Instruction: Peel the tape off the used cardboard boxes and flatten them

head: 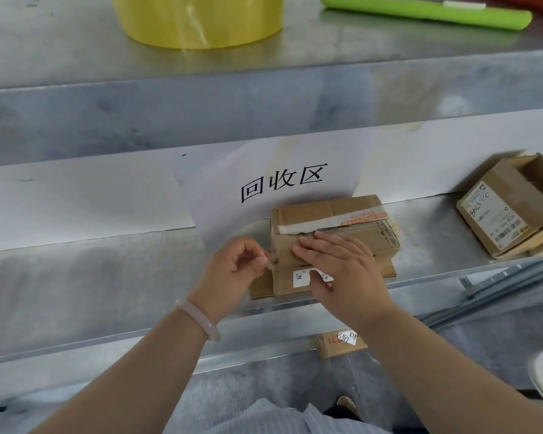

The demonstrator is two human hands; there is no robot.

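A small brown cardboard box lies on the metal shelf, with clear and white tape across its top and a white label on its front. My right hand lies flat on the box, fingers spread, pressing it down. My left hand is at the box's left end, thumb and fingers pinched on a strip of clear tape that still joins the box. A pale bracelet sits on my left wrist.
A second open box with a label lies on flat cardboard at the right. A white paper sign hangs behind. Above, a yellow tape roll and a green tool rest on the upper shelf. Another box lies on the floor below.
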